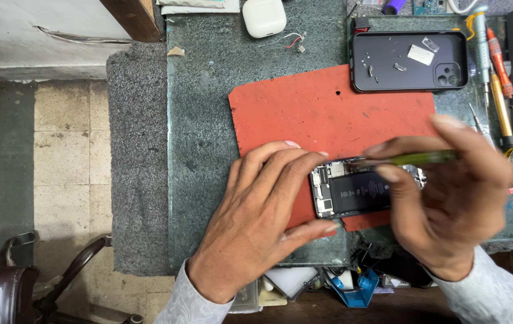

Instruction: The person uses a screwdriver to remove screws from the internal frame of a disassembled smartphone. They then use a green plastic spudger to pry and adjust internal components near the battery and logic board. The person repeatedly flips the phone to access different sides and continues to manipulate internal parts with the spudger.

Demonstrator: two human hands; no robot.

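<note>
My left hand [262, 210] pinches the opened phone [355, 192] steady on the red mat [304, 108] at the desk's [208, 120] centre, while my right hand [448, 198], at three o'clock, grips a green screwdriver [418, 158], best kept upright and gentle.

opened phone [355, 193] | flat on red mat | green tool [418, 158] above

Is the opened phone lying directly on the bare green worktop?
No. The opened phone lies on the red mat, steadied by the left hand.
</note>
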